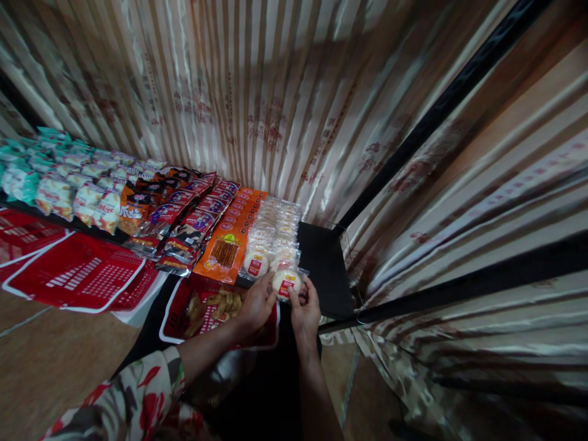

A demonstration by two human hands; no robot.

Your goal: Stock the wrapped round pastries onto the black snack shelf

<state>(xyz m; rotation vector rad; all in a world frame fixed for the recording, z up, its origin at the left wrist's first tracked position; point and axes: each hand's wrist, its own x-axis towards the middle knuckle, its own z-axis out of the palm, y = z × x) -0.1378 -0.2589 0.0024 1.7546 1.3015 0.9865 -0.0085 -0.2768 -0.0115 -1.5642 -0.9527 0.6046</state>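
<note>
Between my two hands is a round white rice cracker packet (pixel 285 283) in clear wrap with a red and yellow label. My left hand (pixel 258 301) grips its left edge, and my right hand (pixel 305 306) pinches its right side with the thumb on the front. The packet is at the front end of a row of similar cracker packets (pixel 285 236) on the black shelf (pixel 324 263). A second row of packets (pixel 256 260) lies just to the left. Beside that is a flat orange snack bag (pixel 229 233).
Red and black snack bags (pixel 195 223), orange bags (pixel 133 205), white bags (pixel 103 208) and teal bags (pixel 21 177) line the shelf leftward. Below, a red basket (pixel 171 315) holds brownish wrapped items; more red baskets (pixel 82 269) stand left. A striped curtain (pixel 275 92) hangs behind black rails (pixel 413 147).
</note>
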